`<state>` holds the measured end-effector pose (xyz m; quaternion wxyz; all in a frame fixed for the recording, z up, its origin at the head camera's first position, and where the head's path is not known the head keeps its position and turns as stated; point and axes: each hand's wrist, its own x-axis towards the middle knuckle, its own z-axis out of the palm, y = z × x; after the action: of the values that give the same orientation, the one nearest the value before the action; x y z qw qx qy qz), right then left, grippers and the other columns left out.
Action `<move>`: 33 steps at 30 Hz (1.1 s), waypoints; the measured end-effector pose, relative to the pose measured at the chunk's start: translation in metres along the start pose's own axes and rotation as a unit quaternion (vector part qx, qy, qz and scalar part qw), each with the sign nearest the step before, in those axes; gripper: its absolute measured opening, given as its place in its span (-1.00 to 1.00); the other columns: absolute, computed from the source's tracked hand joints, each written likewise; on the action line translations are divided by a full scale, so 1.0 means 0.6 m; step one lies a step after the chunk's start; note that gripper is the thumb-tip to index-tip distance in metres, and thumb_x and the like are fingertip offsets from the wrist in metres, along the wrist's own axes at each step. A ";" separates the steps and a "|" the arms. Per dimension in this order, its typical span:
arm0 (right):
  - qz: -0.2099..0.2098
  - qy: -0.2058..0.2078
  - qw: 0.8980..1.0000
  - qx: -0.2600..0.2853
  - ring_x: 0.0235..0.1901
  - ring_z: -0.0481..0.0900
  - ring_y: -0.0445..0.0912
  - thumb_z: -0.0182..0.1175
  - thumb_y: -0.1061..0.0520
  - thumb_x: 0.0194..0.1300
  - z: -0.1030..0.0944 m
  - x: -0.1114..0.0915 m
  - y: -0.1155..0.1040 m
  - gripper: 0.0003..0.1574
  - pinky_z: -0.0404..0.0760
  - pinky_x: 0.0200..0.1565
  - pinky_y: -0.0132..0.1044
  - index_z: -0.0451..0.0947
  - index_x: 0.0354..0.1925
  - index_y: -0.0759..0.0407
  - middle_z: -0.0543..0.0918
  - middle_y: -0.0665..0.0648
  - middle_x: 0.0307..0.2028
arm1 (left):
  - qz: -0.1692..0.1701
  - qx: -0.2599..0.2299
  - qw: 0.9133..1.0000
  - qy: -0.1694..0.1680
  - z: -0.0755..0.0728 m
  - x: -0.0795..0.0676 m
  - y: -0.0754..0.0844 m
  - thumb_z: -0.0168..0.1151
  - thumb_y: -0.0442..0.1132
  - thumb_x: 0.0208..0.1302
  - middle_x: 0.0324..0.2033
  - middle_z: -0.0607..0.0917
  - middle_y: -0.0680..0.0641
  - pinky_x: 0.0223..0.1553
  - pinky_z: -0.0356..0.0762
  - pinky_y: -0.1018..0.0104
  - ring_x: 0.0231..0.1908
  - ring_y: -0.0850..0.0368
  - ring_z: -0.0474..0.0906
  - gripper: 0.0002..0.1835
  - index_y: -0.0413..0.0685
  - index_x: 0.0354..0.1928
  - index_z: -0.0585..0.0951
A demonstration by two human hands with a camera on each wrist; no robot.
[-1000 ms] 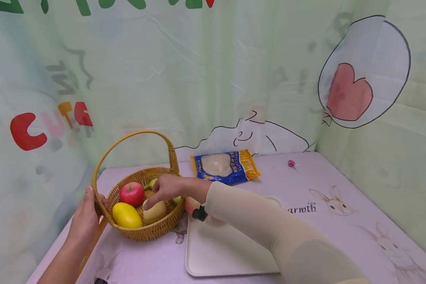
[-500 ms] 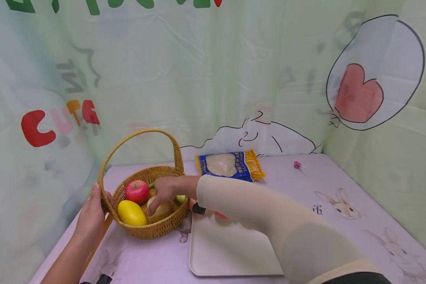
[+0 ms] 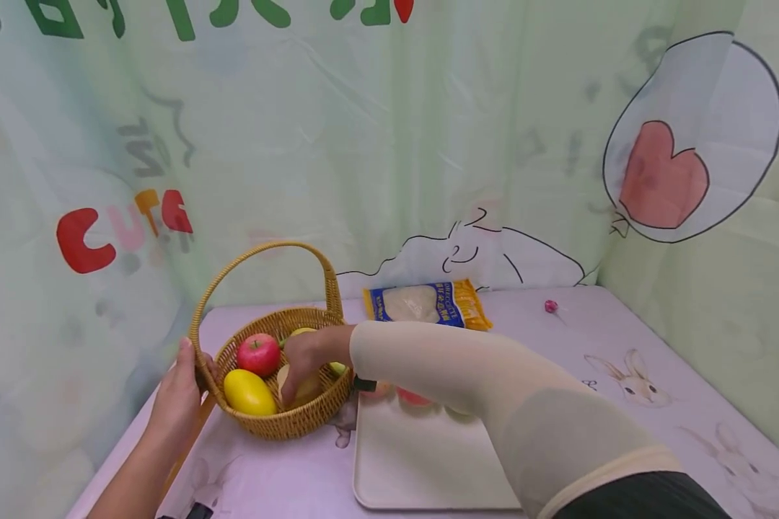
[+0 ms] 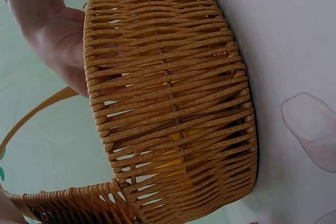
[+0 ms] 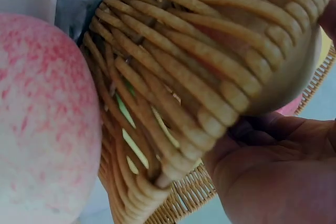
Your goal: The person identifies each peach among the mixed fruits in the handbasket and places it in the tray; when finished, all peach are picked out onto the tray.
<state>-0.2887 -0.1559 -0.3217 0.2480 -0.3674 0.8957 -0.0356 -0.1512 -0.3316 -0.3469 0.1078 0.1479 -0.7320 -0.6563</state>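
Note:
My left hand (image 3: pixel 178 396) grips the side of a round wicker basket (image 3: pixel 279 427) where its tall handle meets the rim. My right hand (image 3: pixel 306 355) reaches down inside, its thumb and fingers around a pale tan, rounded fruit (image 3: pixel 289 386). That tan fruit (image 5: pixel 296 80) also shows behind the weave in the right wrist view, partly covered by the hand. Beside it in the basket lie a red apple (image 3: pixel 258 355) and a smooth yellow oval fruit (image 3: pixel 249 393). Yellow and green fruit behind the right hand is mostly hidden.
To the right of the basket lies a cream tray (image 3: pixel 428 461) with pink-and-white peaches (image 3: pixel 414 396) at its far side, partly under the right forearm. A blue and yellow pasta bag (image 3: pixel 451 303) lies behind. Farther right is a small pink lollipop (image 3: pixel 551 306).
My right hand has gone lower into the basket and closed around the tan fruit. The left hand keeps its grip on the basket. The head view has shifted slightly left.

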 end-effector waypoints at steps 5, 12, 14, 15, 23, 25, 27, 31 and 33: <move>-0.014 0.019 1.000 -0.008 -0.19 0.55 -0.13 0.58 -0.30 0.05 0.005 -0.004 0.002 -0.26 0.59 -0.07 -0.37 0.55 0.00 0.08 0.61 0.00 -0.27 | 0.002 0.002 1.000 0.003 0.000 0.003 -0.002 -0.43 0.45 0.51 -0.27 0.45 0.15 0.05 0.39 0.50 -0.01 0.14 0.34 -0.27 -0.06 -0.01 0.41; -0.044 0.077 0.996 0.000 -0.36 0.50 -0.12 0.53 -0.33 0.08 0.003 -0.016 0.013 -0.36 0.45 -0.34 -0.39 0.56 -0.26 0.13 0.51 0.01 -0.45 | 0.009 0.005 1.000 0.004 0.000 0.002 -0.001 -0.41 0.48 0.49 -0.26 0.46 0.15 0.02 0.39 0.52 -0.04 0.15 0.35 -0.24 -0.08 -0.01 0.41; -0.048 0.088 0.995 0.018 -0.36 0.50 -0.13 0.52 -0.33 0.09 0.002 -0.020 0.015 -0.38 0.45 -0.34 -0.39 0.55 -0.28 0.11 0.53 0.00 -0.44 | 0.006 0.005 1.000 0.003 0.001 0.001 -0.001 -0.40 0.50 0.46 -0.26 0.45 0.14 0.02 0.40 0.53 -0.02 0.14 0.34 -0.23 -0.06 0.01 0.40; -0.049 0.095 0.994 0.028 -0.36 0.50 -0.13 0.51 -0.32 0.09 0.002 -0.022 0.017 -0.40 0.46 -0.35 -0.39 0.56 -0.29 0.11 0.54 0.00 -0.44 | 0.004 0.005 1.000 0.004 0.001 0.000 -0.001 -0.40 0.51 0.45 -0.25 0.45 0.14 0.02 0.41 0.53 -0.01 0.13 0.34 -0.23 -0.06 0.01 0.40; -0.054 0.144 0.978 0.138 -0.43 0.52 -0.18 0.54 -0.28 0.06 0.003 -0.047 0.027 -0.51 0.48 -0.40 -0.40 0.64 -0.37 0.04 0.62 -0.04 -0.48 | 0.004 -0.003 1.000 -0.007 0.000 -0.002 -0.009 -0.39 0.51 0.46 -0.23 0.44 0.13 0.02 0.40 0.55 0.01 0.11 0.33 -0.22 -0.10 0.03 0.37; -0.059 0.155 0.973 0.157 -0.41 0.53 -0.18 0.54 -0.28 0.06 0.000 -0.055 0.029 -0.53 0.50 -0.38 -0.39 0.66 -0.34 0.02 0.64 -0.04 -0.46 | 0.006 -0.013 1.000 -0.010 -0.001 -0.001 -0.009 -0.37 0.50 0.46 -0.22 0.45 0.13 0.01 0.40 0.56 0.01 0.12 0.33 -0.24 -0.09 0.02 0.37; -0.066 0.165 0.968 0.176 -0.37 0.55 -0.17 0.53 -0.28 0.06 -0.003 -0.064 0.033 -0.54 0.52 -0.35 -0.39 0.67 -0.30 0.00 0.66 -0.06 -0.43 | 0.007 -0.024 1.000 -0.011 -0.003 -0.001 -0.009 -0.36 0.49 0.46 -0.22 0.45 0.13 0.02 0.39 0.57 0.01 0.12 0.33 -0.26 -0.07 0.02 0.37; -0.077 0.176 0.959 0.209 -0.31 0.58 -0.16 0.53 -0.26 0.08 -0.010 -0.082 0.044 -0.55 0.56 -0.29 -0.36 0.69 -0.24 -0.02 0.69 -0.06 -0.34 | 0.002 -0.027 1.000 -0.013 -0.003 -0.001 -0.008 -0.36 0.50 0.45 -0.23 0.43 0.15 0.03 0.38 0.56 0.03 0.11 0.31 -0.27 -0.03 0.02 0.37; -0.078 0.178 0.955 0.223 -0.28 0.58 -0.15 0.52 -0.26 0.08 -0.011 -0.089 0.051 -0.56 0.56 -0.26 -0.34 0.68 -0.22 -0.04 0.69 -0.07 -0.31 | 0.000 -0.021 1.000 -0.014 -0.003 -0.002 -0.007 -0.37 0.51 0.44 -0.22 0.44 0.14 0.02 0.38 0.57 0.04 0.11 0.31 -0.25 -0.04 0.02 0.37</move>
<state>-0.2792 -0.0983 -0.3010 0.1566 -0.3594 0.8629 -0.3190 -0.1493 -0.3333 -0.3509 0.1003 0.1363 -0.7194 -0.6737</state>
